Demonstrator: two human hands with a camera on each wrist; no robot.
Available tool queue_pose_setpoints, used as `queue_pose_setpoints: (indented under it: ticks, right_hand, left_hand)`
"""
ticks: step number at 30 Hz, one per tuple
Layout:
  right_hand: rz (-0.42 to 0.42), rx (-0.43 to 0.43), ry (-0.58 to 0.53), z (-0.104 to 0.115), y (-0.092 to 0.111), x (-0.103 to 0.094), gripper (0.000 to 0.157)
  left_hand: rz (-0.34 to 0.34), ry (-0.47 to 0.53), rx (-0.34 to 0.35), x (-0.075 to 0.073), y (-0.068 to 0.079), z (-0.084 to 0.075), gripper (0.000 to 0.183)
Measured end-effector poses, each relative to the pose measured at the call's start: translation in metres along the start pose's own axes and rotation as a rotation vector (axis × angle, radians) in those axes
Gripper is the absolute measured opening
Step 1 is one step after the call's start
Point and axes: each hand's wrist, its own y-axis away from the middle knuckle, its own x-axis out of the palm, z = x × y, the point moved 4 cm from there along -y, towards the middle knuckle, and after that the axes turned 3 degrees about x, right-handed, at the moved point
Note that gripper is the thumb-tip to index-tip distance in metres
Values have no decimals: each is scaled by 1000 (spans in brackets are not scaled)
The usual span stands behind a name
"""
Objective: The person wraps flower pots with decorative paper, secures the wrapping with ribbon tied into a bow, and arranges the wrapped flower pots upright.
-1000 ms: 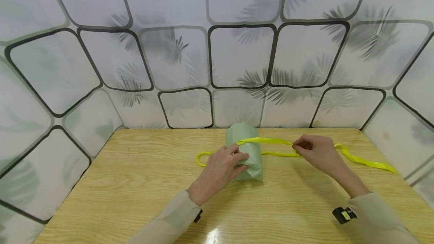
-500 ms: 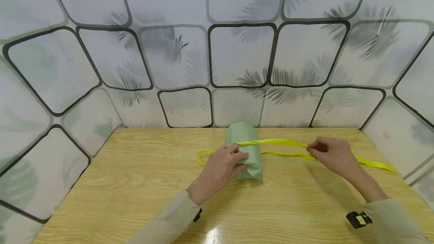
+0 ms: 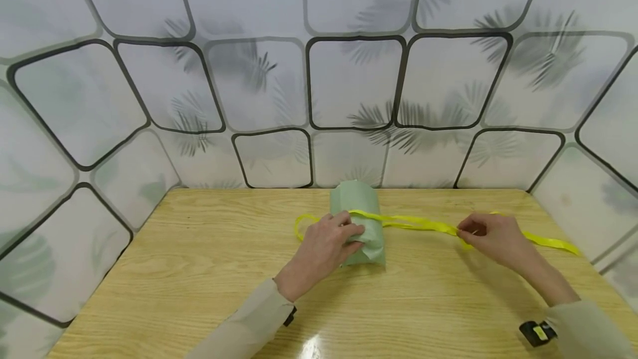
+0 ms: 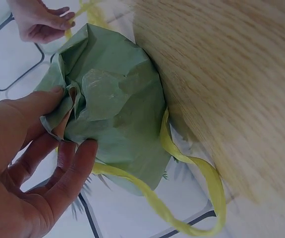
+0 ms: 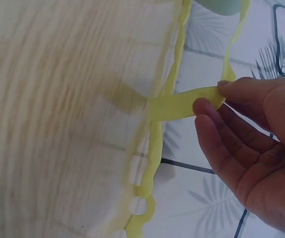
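A light green paper-wrapped package (image 3: 356, 195) lies on the wooden table near its far edge. My left hand (image 3: 321, 251) holds its near part; in the left wrist view, the thumb and fingers pinch a crumpled fold of the wrapping (image 4: 127, 114). A yellow ribbon (image 3: 418, 224) crosses the top of the package, and a second strand runs low beside it. Left of the package the ribbon turns in a loop (image 4: 157, 203). To the right, my right hand (image 3: 498, 237) pinches one strand (image 5: 182, 102) between thumb and fingertips, just above the table.
The wood-grain table (image 3: 209, 281) ends at a pale patterned curtain (image 3: 349, 82) behind and at both sides. A loose tail of ribbon (image 3: 553, 242) stretches toward the right edge. A small black device (image 3: 537, 333) sits at my right cuff.
My right hand has moved right and slightly lower, drawing the upper strand along and down toward the table. The loop at the left has shrunk a little. My left hand stays on the package.
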Motion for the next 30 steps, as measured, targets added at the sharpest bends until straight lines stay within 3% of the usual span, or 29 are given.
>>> queue_pose_setpoints:
  ticks: [4,7,18,23,30]
  right_hand:
    - [24,-11,-32,2,0,8,11]
    - [-9,-53,-59,15,0,13,12]
    - [-247,-395,-198,103,-19,37,27]
    - [-245,-435,-265,124,-33,50,32]
    - [-255,-448,-277,134,-40,62,26]
  left_hand:
    - [4,-10,3,-1,0,0,24]
    - [-1,-18,9,-1,0,0,25]
    - [-9,8,7,-1,-1,1,24]
    - [-9,-4,11,-2,-2,1,26]
    - [-13,-16,18,-2,-2,1,26]
